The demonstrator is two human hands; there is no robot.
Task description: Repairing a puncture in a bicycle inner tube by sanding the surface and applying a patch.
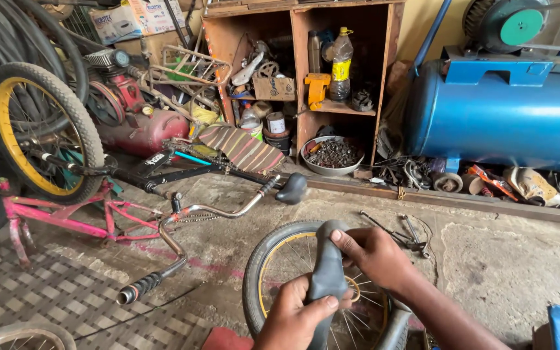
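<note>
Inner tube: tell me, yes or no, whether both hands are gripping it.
Yes, the left hand and right hand both grip the grey inner tube above the wheel.

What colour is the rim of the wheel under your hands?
Yellow-gold rim, inside a black tyre; the head view shows it best, under the grey inner tube.

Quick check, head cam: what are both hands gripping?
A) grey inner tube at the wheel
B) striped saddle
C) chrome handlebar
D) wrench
A: the left hand and right hand both clasp the grey inner tube looped up over the yellow-rimmed wheel; the handlebar lies untouched.
</note>
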